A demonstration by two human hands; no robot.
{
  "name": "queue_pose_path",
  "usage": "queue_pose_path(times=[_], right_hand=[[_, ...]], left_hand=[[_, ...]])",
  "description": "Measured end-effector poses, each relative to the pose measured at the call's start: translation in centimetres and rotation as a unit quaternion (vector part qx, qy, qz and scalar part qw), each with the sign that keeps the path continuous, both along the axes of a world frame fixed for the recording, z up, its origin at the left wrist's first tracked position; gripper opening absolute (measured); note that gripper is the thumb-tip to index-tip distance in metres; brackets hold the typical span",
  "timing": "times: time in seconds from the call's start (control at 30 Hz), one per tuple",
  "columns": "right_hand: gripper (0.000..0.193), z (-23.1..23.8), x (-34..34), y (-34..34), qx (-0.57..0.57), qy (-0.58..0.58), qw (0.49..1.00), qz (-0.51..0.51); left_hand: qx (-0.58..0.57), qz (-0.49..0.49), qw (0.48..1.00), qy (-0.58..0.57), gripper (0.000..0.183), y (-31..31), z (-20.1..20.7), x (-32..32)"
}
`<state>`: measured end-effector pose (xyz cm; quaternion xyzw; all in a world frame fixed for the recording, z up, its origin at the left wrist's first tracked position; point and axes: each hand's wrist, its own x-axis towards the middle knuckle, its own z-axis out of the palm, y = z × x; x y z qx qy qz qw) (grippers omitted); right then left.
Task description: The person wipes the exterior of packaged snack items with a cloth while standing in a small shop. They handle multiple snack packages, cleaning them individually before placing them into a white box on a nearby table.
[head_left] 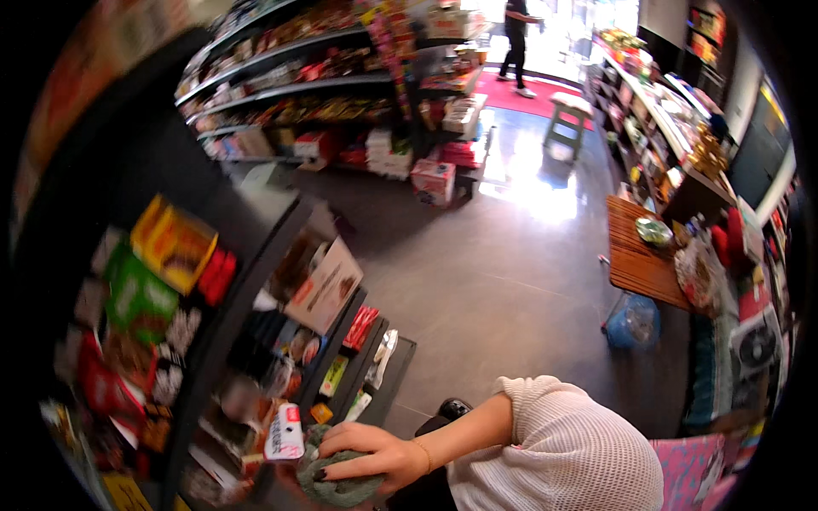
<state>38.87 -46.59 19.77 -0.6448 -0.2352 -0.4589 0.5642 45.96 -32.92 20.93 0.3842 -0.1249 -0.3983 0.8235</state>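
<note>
My right hand [366,456], at the end of a rolled white knit sleeve, reaches left toward the lower shelves. Its fingers are bent over a crumpled grey-green cloth [336,487], gripping it. Just beside the cloth is a white and red price tag [285,433] at the shelf edge. Small packages lie on the low stepped rack [345,353] beyond the hand, among them a red box [361,328] and a green and yellow packet [334,376]. My left hand is out of the picture.
A dark shelf unit [243,294] with bagged snacks rises at left, an open carton [325,285] at its end. Stocked shelves [290,98] line the back. At right are a wooden table [639,255], a blue bin [633,322] and a stool [568,119]. A person [516,38] stands near the bright doorway.
</note>
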Motion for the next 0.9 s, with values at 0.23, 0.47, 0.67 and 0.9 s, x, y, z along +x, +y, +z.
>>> queue_pose_path(times=[0.23,0.47,0.67,0.9], right_hand=[[0.035,13.0,-9.2,-15.7,-0.244,0.05,0.913,-0.324],[0.032,19.5,-22.5,-25.7,-0.286,0.247,0.749,-0.545],[0.038,19.1,-25.0,-32.1,-0.163,0.308,0.59,-0.728],[0.039,18.6,-22.6,-46.2,-0.185,0.413,0.592,-0.666]], left_hand=[[-0.057,-0.328,0.933,0.138,0.058,-21.1,12.8,-2.6],[0.031,-0.587,0.805,0.077,0.042,-37.7,12.5,-10.7],[0.071,-0.649,0.746,0.128,0.05,-49.5,12.8,-14.6],[0.038,-0.648,0.761,0.024,0.042,-66.2,14.3,-13.4]])
